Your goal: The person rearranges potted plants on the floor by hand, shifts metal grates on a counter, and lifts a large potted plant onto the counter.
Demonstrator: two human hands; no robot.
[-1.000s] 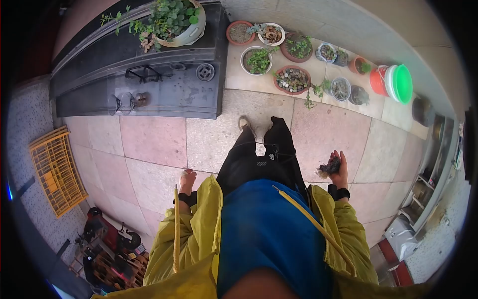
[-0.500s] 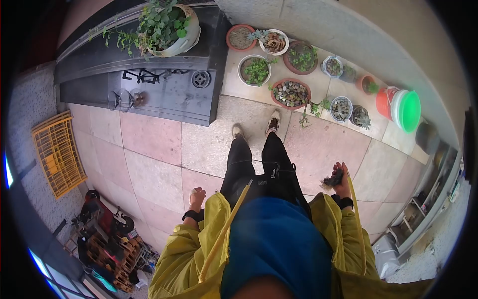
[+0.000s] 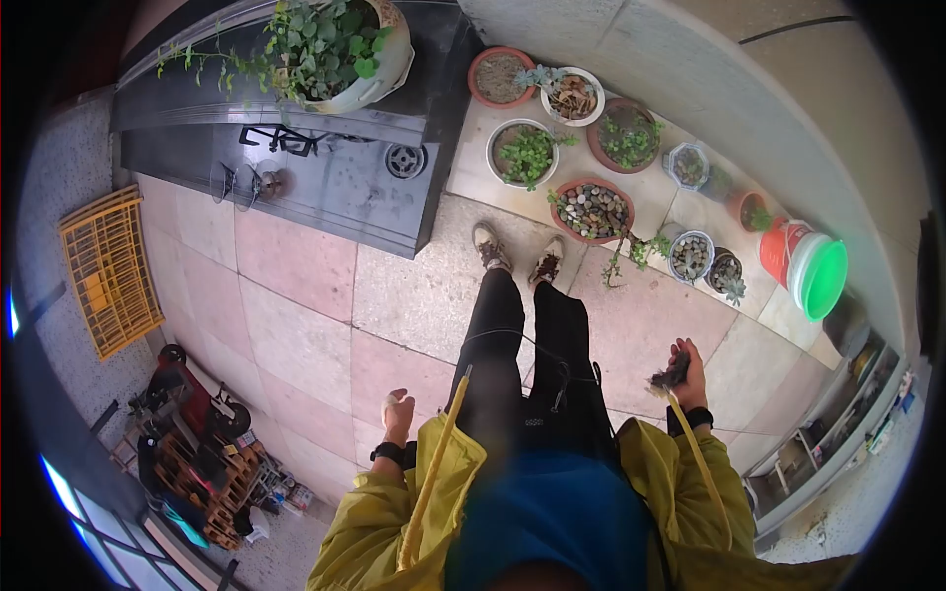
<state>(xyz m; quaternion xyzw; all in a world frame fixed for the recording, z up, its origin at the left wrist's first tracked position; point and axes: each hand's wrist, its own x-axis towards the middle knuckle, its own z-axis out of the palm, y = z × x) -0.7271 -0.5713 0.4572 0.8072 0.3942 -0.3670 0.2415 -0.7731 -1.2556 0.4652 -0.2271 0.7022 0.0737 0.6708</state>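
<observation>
My right hand [image 3: 692, 374], at the right of the head view, has its fingers curled round a dark fuzzy clump [image 3: 670, 374]. Pale, wispy ends stick out of the clump; its exact kind is unclear. On the other side, my left hand [image 3: 397, 414] hangs over the tiled floor with its fingers curled in, and nothing shows in it. Both hands are apart from the pots. Ahead of my feet stand a terracotta bowl of pebbles [image 3: 594, 209] with a trailing plant and a white pot of green leaves [image 3: 523, 155].
Several more pots, among them a silver pot [image 3: 691, 256], line the wall ledge. A red and white bucket with a green inside [image 3: 823, 279] stands at its right end. A dark counter [image 3: 345, 197] bears a large planter [image 3: 384, 79]. A yellow rack [image 3: 113, 271] leans at left.
I have stepped forward: the other foot is now in front, and the pots and bucket appear lower and nearer. The dark clump is still in my right hand.
</observation>
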